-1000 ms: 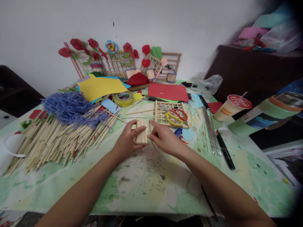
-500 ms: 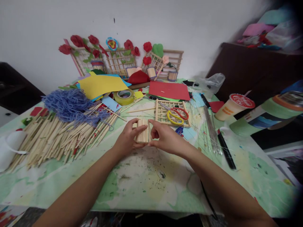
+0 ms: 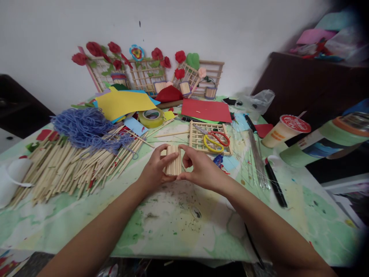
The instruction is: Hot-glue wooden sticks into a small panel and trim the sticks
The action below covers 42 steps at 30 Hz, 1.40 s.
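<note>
A small panel of short wooden sticks laid side by side is held upright between both hands, above the middle of the table. My left hand grips it from the left, thumb across its front and fingers at its left edge and underneath. My right hand is curled at its right side, with index finger at the top right corner and thumb at the bottom right corner. Just behind lies a wooden stick lattice with yellow and red handled scissors on it.
Loose sticks and blue yarn cover the left side. Behind are yellow paper, tape and red paper. Wires, a black marker, a cup and a bottle are at right.
The thumb and index finger of my right hand have shifted slightly left along the panel's right edge. My left hand keeps nearly the same grip.
</note>
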Available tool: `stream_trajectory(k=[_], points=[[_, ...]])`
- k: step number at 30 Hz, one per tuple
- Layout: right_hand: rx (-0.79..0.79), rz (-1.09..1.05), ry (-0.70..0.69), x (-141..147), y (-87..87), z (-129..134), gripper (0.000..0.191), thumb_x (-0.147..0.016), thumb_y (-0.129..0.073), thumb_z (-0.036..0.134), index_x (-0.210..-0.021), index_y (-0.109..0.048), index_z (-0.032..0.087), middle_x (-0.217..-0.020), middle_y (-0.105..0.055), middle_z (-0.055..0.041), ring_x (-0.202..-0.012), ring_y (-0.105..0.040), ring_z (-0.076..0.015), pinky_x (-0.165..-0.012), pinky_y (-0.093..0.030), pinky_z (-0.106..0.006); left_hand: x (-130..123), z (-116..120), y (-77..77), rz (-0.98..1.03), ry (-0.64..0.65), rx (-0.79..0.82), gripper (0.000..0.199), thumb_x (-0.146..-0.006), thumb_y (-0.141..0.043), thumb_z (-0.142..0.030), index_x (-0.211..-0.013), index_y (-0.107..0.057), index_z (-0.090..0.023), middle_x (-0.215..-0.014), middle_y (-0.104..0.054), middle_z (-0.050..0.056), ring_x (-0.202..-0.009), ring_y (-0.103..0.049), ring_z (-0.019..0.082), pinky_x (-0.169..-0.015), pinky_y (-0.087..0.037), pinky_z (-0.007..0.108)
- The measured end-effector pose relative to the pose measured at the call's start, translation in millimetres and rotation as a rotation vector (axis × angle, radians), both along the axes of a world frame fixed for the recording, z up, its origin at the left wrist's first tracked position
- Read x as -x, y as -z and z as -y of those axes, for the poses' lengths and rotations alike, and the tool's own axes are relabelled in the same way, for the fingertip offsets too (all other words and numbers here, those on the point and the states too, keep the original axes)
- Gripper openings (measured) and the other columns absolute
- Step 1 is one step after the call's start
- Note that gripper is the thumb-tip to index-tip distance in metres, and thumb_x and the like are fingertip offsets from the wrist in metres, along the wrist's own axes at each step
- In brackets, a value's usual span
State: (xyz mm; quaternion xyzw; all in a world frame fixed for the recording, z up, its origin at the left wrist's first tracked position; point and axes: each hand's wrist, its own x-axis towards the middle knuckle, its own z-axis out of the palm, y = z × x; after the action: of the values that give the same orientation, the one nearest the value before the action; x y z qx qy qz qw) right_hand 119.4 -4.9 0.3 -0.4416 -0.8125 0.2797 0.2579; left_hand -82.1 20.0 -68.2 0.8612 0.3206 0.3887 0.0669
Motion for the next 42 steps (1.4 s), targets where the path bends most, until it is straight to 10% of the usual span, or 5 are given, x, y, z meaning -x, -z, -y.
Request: stream_trajectory(k=[42], points=[[-0.058,0.118,-0.074,-4.7,-1.0,-2.4,0.086,-0.071,-0.073,0.031,-0.142,-0.029,0.014,-0.075,-0.053,0.0031,-0.063,-0.045,-0.0119,-0.056,-0.032,-0.025,0.2,5.1,-5.1,-0.093,0.016,0.072,0.072,-0.068,-0.074,-0.029,-0.131,-0.041,-0.04,-0.138,-0.018,0.006,-0.123,-0.038,0.032,-0.091,-0.051,0.051]])
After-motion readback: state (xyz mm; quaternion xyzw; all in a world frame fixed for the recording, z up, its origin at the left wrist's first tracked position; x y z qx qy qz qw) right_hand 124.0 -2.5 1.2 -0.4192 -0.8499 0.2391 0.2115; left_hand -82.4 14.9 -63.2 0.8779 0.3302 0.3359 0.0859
